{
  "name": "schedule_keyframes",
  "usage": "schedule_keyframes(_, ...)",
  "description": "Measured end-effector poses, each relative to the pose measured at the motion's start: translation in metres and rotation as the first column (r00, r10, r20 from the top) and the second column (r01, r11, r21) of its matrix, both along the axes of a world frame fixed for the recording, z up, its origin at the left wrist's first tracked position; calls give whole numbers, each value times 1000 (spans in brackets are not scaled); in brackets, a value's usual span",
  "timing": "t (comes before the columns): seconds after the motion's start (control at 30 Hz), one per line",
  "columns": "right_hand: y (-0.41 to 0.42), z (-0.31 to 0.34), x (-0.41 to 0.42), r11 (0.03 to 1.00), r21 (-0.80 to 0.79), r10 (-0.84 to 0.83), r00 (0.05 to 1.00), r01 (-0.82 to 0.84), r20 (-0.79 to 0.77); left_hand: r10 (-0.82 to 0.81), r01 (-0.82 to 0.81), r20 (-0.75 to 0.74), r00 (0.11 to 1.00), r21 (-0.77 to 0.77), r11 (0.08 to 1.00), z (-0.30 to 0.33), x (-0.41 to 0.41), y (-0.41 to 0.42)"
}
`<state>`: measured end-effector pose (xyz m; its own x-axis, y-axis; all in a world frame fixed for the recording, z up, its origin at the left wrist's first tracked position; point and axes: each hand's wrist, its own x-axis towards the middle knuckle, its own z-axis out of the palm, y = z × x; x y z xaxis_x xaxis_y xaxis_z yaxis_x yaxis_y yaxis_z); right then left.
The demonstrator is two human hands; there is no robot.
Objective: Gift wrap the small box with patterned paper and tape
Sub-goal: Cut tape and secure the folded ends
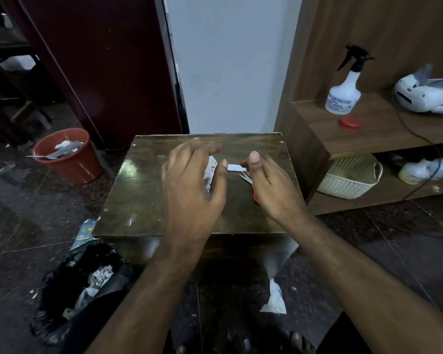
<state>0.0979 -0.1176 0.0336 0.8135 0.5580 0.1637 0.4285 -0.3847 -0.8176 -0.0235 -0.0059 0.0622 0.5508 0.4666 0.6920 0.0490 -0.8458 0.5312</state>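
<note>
Head view looks down on a dark wooden table (149, 200). Left of it, a red bucket (69, 159) holds paper scraps, and a black bag (62, 297) on the floor holds patterned offcuts. A cream basket (348, 180) sits on the lower shelf (contents unseen). The left hand (192, 190) hovers with fingers spread and relaxed over the box in patterned paper (211, 172), mostly hiding it; white wrap with coloured specks shows. The right hand (269, 185) pinches a white tape strip (237, 167), above orange-handled scissors (250, 183).
</note>
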Motion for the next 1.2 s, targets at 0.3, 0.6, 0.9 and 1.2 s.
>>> schedule_keyframes(0.3,-29,-23,52,963,-171,-186,975,206,125,-210,207,74,975,39,978,-9,27,-26)
schedule_keyframes(0.6,-12,-33,75,907,-419,76,961,44,266,-347,332,-71,935,-166,929,-29,43,-42)
schedule_keyframes(0.9,4,-40,83,859,-506,88,954,74,288,-362,229,-452,815,-321,919,-60,60,-40)
schedule_keyframes(1.2,3,-44,79,884,-462,84,949,70,305,-277,53,-521,808,-403,914,-67,74,-38)
